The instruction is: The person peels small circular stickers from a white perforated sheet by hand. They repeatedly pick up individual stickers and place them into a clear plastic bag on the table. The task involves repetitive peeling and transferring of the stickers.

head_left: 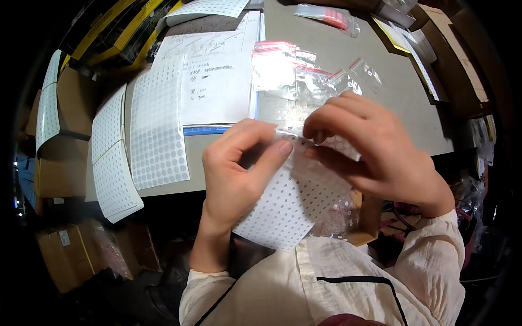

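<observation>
A white sheet of small round printed stickers (pixel 288 209) hangs down in front of my chest, bent, over the table's near edge. My left hand (pixel 231 168) pinches its upper edge between thumb and forefinger. Close beside that edge, my right hand (pixel 375 144) has its fingers curled together; what is between its fingertips is too small to make out. Just beyond my fingers lies a small clear zip bag (pixel 291 116). Further off are a pile of red-topped zip bags (pixel 274 68) and two separate bags (pixel 345 81), each with a small round white piece inside.
On the left lie a sheet of blank round stickers (pixel 159 157) and a stack of printed sheets (pixel 111 157). Handwritten papers (pixel 217 81) rest on a blue board. Cardboard boxes (pixel 70 108) flank the table, and an open box (pixel 370 223) stands below my right arm.
</observation>
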`<state>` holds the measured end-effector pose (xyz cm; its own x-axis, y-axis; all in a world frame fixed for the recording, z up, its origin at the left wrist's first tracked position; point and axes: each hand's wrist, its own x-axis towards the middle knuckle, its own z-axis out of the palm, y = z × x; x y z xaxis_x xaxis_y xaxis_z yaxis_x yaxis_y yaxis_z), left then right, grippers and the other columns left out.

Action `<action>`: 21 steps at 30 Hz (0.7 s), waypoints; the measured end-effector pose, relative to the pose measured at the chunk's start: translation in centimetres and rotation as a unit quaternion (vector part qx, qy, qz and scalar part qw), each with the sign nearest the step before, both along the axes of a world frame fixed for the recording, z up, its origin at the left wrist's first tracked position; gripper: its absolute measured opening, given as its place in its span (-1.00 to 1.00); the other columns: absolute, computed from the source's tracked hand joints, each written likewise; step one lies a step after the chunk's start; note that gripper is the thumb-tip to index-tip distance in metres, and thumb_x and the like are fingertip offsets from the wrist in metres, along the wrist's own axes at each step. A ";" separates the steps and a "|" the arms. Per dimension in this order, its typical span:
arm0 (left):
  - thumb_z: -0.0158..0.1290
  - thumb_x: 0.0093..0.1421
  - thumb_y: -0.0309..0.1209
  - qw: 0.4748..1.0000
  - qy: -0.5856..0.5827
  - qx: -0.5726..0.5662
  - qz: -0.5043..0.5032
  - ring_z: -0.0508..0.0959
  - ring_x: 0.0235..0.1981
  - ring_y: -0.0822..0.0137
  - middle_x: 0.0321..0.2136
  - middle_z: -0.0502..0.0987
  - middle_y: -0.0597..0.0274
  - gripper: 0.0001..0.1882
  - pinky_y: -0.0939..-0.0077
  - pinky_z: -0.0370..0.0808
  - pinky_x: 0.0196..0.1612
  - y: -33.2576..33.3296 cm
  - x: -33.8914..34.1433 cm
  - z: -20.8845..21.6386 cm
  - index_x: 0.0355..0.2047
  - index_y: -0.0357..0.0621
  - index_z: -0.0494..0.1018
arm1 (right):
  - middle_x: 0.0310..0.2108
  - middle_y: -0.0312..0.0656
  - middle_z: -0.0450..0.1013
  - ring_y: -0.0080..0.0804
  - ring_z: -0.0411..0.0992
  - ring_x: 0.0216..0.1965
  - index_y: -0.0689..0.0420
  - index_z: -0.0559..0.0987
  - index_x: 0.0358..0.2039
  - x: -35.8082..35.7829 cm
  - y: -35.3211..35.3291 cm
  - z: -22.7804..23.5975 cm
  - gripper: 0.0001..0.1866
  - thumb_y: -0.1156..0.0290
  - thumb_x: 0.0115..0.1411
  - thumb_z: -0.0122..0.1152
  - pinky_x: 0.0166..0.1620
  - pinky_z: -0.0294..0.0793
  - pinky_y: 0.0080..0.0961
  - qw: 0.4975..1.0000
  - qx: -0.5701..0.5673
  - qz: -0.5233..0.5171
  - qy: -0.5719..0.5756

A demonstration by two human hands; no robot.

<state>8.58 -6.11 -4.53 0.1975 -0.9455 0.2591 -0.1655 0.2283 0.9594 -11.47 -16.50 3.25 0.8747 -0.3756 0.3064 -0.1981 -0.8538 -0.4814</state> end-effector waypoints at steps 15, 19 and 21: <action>0.28 0.15 -0.60 0.999 0.027 0.021 0.032 0.46 -0.45 0.53 -0.49 0.53 0.30 -0.94 0.63 0.35 -0.38 0.4 -0.3 0.4 -0.40 -0.35 0.61 | -0.33 -0.15 0.54 -0.32 0.51 -0.35 0.27 0.59 -0.18 -1.1 -1.3 -0.3 -0.73 0.66 0.07 0.36 -0.33 0.49 -0.47 0.992 -0.092 0.013 -0.079; 0.28 0.14 -0.61 1.000 0.016 0.004 0.014 0.48 -0.45 0.53 -0.49 0.54 0.28 -0.94 0.63 0.36 -0.38 -0.3 -0.7 0.5 -0.39 -0.35 0.61 | -0.36 -0.33 0.48 -0.64 0.39 -0.33 0.28 0.57 -0.20 -5.5 -10.4 1.1 -0.77 0.36 0.29 0.31 -0.26 0.43 -0.64 0.984 0.078 -0.130 0.089; 0.28 0.14 -0.61 1.000 0.007 0.002 0.011 0.48 -0.45 0.52 -0.49 0.55 0.27 -0.94 0.63 0.37 -0.38 -0.3 -0.6 0.5 -0.39 -0.36 0.61 | -0.44 -0.34 0.40 -0.65 0.33 -0.39 0.28 0.54 -0.27 -6.3 -13.7 0.1 -0.78 0.36 0.24 0.20 -0.31 0.36 -0.63 0.964 0.142 -0.162 0.156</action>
